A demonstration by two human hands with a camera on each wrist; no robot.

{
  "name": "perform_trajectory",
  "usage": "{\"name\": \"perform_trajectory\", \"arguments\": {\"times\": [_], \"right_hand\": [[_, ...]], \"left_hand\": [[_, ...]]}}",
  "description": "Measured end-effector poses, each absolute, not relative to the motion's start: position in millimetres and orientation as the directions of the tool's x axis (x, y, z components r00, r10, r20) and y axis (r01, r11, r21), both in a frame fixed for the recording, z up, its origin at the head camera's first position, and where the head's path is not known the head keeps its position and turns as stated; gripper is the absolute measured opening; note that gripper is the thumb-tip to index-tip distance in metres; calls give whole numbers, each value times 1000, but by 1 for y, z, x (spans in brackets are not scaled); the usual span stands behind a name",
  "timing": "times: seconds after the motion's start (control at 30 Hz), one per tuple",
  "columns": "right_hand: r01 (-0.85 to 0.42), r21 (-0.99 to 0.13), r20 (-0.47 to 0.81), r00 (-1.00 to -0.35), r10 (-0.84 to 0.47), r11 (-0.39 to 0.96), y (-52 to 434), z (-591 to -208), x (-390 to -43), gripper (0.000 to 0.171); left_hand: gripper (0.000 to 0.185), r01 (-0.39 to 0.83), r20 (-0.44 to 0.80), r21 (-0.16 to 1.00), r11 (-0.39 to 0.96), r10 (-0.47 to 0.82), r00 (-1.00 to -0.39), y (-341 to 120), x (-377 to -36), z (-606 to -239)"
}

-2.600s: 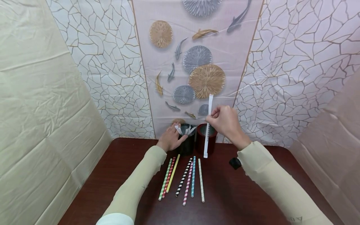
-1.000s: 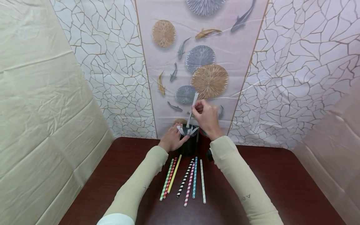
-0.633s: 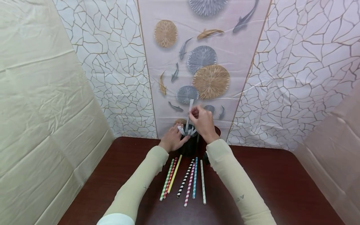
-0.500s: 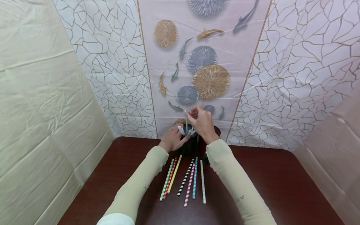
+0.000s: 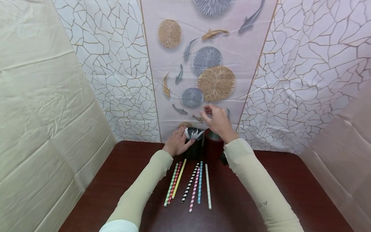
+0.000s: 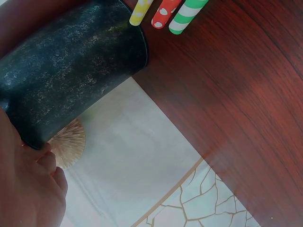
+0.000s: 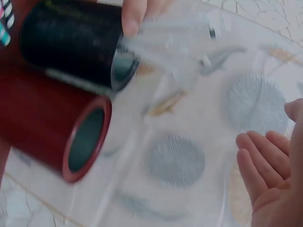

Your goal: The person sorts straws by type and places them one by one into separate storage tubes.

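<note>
My left hand grips the black cup at the back of the dark wooden table; white paper wrappers stick out of its mouth. In the left wrist view the black cup lies against my palm. My right hand hovers just above the red cup, fingers relaxed and empty. The right wrist view shows the black cup, the red cup beside it with nothing visible inside, and my loose fingers.
Several patterned paper straws lie side by side on the table in front of the cups; three straw ends show by the black cup. A small black object peeks out beside my right sleeve. Draped cloth walls close in behind and on both sides.
My right hand carried a long white wrapper from the red cup over to the black cup, pushed it in, let go and moved back right above the red cup. Left hand stayed.
</note>
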State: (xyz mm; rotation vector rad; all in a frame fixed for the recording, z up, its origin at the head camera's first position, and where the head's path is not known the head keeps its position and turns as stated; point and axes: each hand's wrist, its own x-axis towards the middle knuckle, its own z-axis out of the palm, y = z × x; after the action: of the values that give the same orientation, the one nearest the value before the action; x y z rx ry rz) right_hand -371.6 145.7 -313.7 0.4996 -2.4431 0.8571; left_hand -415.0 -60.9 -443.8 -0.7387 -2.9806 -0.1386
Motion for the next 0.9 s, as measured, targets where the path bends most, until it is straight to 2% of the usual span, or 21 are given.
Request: {"name": "perform_trajectory", "arguments": {"times": [0.27,0.57,0.73,0.9], "right_hand": [[-397,-358,422,-876,-233,845,180,-300,-368,46],[-344,-129,230,-923,-309,930,215,-315,-365,64],[-316,-99,133,-944,-302,944,228,-333,-367,75],[-329,-65,98,-942,-322,942,235,-356,-372,82]], "left_hand": [[86,470,74,60,881,466,-882,-62,-414,-443],[86,481,97,54,875,475,-875,-63,-407,-439],[85,483,102,58,874,476,-873,-62,-408,-439],[83,486,107,68,871,478,-872,-61,-413,-443]]}}
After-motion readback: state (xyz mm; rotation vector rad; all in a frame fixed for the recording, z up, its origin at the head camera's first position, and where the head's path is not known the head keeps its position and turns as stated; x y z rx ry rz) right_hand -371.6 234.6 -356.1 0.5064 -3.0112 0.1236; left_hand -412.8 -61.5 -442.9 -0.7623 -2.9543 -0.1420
